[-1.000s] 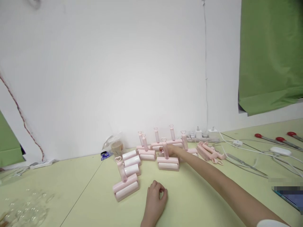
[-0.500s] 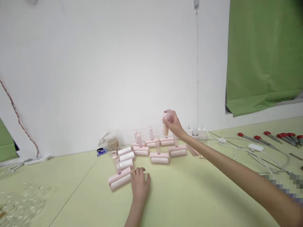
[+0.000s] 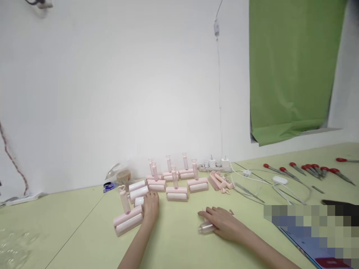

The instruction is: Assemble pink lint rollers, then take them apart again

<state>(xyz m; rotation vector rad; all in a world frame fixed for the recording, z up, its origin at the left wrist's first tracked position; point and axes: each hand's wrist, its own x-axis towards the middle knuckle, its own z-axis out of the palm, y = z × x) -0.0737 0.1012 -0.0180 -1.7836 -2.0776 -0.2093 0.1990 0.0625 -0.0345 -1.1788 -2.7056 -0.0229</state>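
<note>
My left hand [image 3: 150, 207] rests on the pale green table [image 3: 84, 231], its curled fingers touching a white roll [image 3: 139, 201] beside the nearest pink lint roller [image 3: 127, 219]. My right hand [image 3: 221, 222] lies low on the table at centre right, fingers closed round a small pale pink handle piece [image 3: 205, 227] lying on its side. Behind both hands several pink lint rollers [image 3: 176, 186] stand upright in a cluster with heart-topped handles. Loose pink handles [image 3: 221, 181] lie to their right.
A power strip with white chargers [image 3: 215, 165] sits against the white wall, with white cables [image 3: 269, 185] trailing right. Several red-handled tools [image 3: 305, 170] lie at the far right. A crumpled clear bag with a cup [image 3: 122, 173] sits left of the rollers. A green curtain [image 3: 291, 67] hangs at right.
My right hand came down from above the roller cluster to the table in front, still holding the pink handle piece. My left hand slid forward and left to the white rolls.
</note>
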